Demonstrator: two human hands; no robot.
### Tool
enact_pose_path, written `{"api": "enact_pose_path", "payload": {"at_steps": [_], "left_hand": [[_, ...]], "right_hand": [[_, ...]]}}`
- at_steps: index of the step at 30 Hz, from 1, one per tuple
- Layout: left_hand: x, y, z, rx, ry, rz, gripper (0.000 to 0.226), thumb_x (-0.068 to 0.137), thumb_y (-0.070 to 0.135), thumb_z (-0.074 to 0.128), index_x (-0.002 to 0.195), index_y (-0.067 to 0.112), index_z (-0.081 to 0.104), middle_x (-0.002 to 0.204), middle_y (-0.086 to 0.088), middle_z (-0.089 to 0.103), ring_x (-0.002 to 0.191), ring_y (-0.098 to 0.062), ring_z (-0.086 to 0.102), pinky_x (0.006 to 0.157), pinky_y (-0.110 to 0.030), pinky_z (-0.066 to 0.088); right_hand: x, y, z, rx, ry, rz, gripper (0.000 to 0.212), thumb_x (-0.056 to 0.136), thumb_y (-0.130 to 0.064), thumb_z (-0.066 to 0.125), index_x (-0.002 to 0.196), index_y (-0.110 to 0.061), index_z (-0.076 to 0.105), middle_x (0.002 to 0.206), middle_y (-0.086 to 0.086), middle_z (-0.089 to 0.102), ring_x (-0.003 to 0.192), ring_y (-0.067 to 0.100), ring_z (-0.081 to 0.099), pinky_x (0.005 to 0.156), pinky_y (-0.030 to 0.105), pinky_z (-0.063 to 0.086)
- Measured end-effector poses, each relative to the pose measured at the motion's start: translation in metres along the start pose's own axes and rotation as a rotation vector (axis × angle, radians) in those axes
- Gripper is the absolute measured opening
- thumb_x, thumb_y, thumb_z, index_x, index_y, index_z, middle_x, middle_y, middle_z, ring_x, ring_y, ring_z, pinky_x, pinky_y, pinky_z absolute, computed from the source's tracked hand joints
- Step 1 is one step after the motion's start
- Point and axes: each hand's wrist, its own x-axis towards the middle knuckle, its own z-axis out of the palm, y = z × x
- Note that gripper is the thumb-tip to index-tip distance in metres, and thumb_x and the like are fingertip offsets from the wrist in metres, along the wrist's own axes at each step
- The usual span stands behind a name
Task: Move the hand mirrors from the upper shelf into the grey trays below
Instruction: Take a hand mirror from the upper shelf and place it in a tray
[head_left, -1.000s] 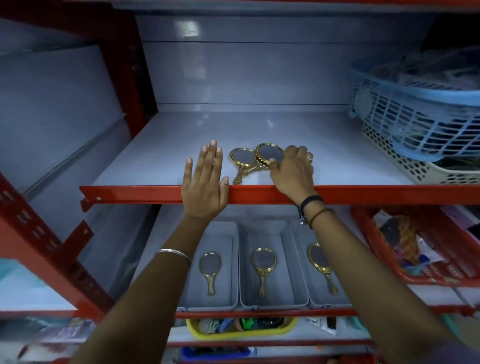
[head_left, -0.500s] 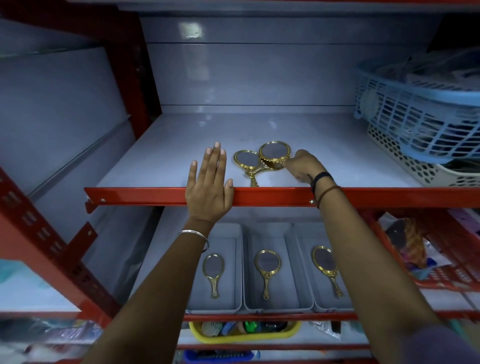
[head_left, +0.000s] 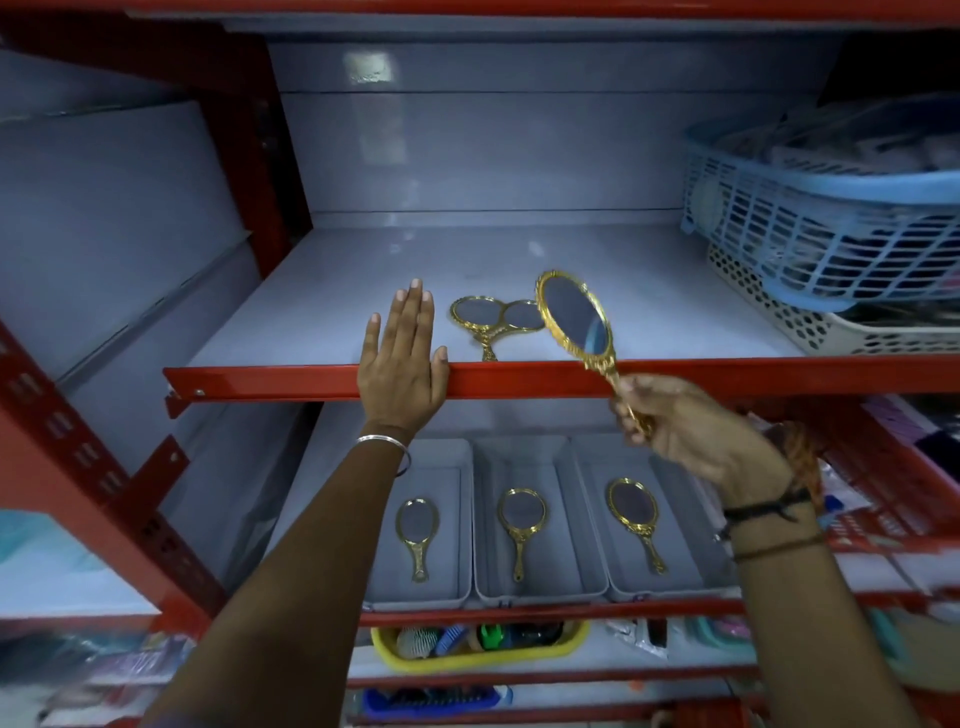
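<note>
My right hand (head_left: 691, 436) grips the handle of a gold hand mirror (head_left: 574, 319), held tilted in front of the upper shelf's red front rail (head_left: 291, 382). My left hand (head_left: 402, 369) rests flat on that rail, fingers together, holding nothing. Two more gold mirrors lie on the upper shelf, one (head_left: 474, 319) with its handle toward me and another (head_left: 522, 315) partly hidden behind the held mirror. Below stand three grey trays, left (head_left: 457, 462), middle (head_left: 563, 467) and right (head_left: 680, 571). Each holds one gold mirror: (head_left: 415, 530), (head_left: 521, 519), (head_left: 635, 514).
A blue slatted basket (head_left: 810, 228) sits atop a white perforated basket (head_left: 810, 327) at the right of the upper shelf. A yellow bin (head_left: 467, 660) of small items is on the shelf under the trays. Red uprights frame the left side.
My right hand closed on one mirror's handle, lifted it off the upper shelf and drew it toward me past the rail. My left hand stayed on the rail.
</note>
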Motion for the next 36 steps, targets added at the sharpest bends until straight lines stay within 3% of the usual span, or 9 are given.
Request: {"api": "enact_pose_path", "payload": {"at_steps": [2, 4, 7, 14, 17, 21, 28, 33, 36], "left_hand": [[-0.001, 0.001, 0.001, -0.011, 0.007, 0.01, 0.061, 0.09, 0.032, 0.027, 0.145, 0.006, 0.031, 0.152, -0.011, 0.037, 0.141, -0.021, 0.029, 0.12, -0.03, 0.003], [-0.003, 0.002, 0.003, -0.024, 0.018, 0.007, 0.06, 0.091, 0.032, 0.027, 0.145, 0.006, 0.031, 0.152, -0.012, 0.037, 0.141, -0.023, 0.032, 0.117, -0.038, 0.014], [-0.003, 0.003, 0.003, -0.038, 0.029, -0.01, 0.06, 0.091, 0.032, 0.026, 0.145, 0.005, 0.031, 0.152, -0.013, 0.036, 0.142, -0.024, 0.032, 0.116, -0.041, 0.018], [-0.003, 0.003, 0.007, -0.01, 0.05, -0.026, 0.06, 0.093, 0.034, 0.023, 0.146, 0.007, 0.029, 0.154, -0.011, 0.033, 0.144, -0.021, 0.028, 0.12, -0.025, -0.003], [-0.004, 0.004, 0.01, 0.002, 0.079, -0.031, 0.06, 0.093, 0.034, 0.022, 0.146, 0.008, 0.03, 0.154, -0.01, 0.034, 0.144, -0.021, 0.028, 0.12, -0.031, 0.008], [-0.003, 0.001, 0.014, 0.023, 0.119, -0.011, 0.06, 0.093, 0.034, 0.021, 0.145, 0.007, 0.032, 0.153, -0.011, 0.036, 0.143, -0.023, 0.03, 0.119, -0.02, -0.007], [-0.004, 0.0, 0.02, 0.029, 0.184, -0.015, 0.06, 0.094, 0.036, 0.018, 0.144, 0.008, 0.034, 0.151, -0.01, 0.039, 0.142, -0.023, 0.033, 0.12, -0.022, 0.001], [-0.004, 0.003, 0.019, 0.011, 0.195, -0.012, 0.059, 0.093, 0.035, 0.021, 0.143, 0.008, 0.036, 0.15, -0.01, 0.041, 0.141, -0.023, 0.034, 0.117, -0.034, 0.02], [-0.004, 0.003, 0.018, 0.008, 0.173, -0.013, 0.059, 0.094, 0.035, 0.02, 0.144, 0.008, 0.034, 0.15, -0.01, 0.04, 0.141, -0.023, 0.033, 0.119, -0.028, 0.013]], "right_hand": [[-0.021, 0.028, -0.017, 0.004, -0.05, 0.083, 0.011, 0.087, -0.013, 0.056, 0.076, -0.012, 0.055, 0.065, 0.0, 0.048, 0.046, 0.003, 0.047, 0.042, 0.011, 0.041], [-0.038, 0.053, -0.034, 0.017, -0.081, 0.165, 0.024, 0.069, -0.029, 0.075, 0.074, -0.012, 0.058, 0.061, -0.002, 0.053, 0.047, 0.003, 0.049, 0.044, 0.012, 0.043], [-0.049, 0.092, -0.061, 0.006, 0.016, 0.29, 0.013, 0.088, -0.016, 0.057, 0.076, -0.013, 0.059, 0.062, -0.002, 0.053, 0.05, 0.004, 0.051, 0.045, 0.013, 0.045], [-0.009, 0.175, -0.091, -0.134, 0.45, 0.499, 0.034, 0.092, -0.019, 0.056, 0.059, -0.013, 0.051, 0.044, -0.005, 0.045, 0.048, 0.011, 0.036, 0.046, 0.021, 0.035], [0.015, 0.188, -0.092, -0.265, 0.565, 0.561, 0.025, 0.088, -0.024, 0.06, 0.073, -0.005, 0.056, 0.057, 0.006, 0.05, 0.05, 0.017, 0.044, 0.053, 0.022, 0.045], [0.037, 0.204, -0.089, -0.309, 0.61, 0.596, 0.022, 0.091, -0.019, 0.055, 0.078, -0.003, 0.046, 0.049, 0.008, 0.051, 0.049, 0.015, 0.041, 0.051, 0.022, 0.037], [0.048, 0.225, -0.085, -0.485, 0.715, 0.589, 0.039, 0.089, -0.016, 0.056, 0.112, 0.015, 0.058, 0.108, 0.028, 0.065, 0.103, 0.037, 0.063, 0.078, 0.04, 0.05], [0.042, 0.223, -0.084, -0.675, 0.704, 0.592, 0.032, 0.085, -0.02, 0.055, 0.1, 0.006, 0.065, 0.105, 0.026, 0.069, 0.098, 0.038, 0.065, 0.071, 0.034, 0.046], [0.039, 0.222, -0.086, -0.738, 0.713, 0.55, 0.033, 0.081, -0.024, 0.056, 0.096, 0.004, 0.066, 0.102, 0.025, 0.07, 0.095, 0.038, 0.066, 0.072, 0.036, 0.051]]}}
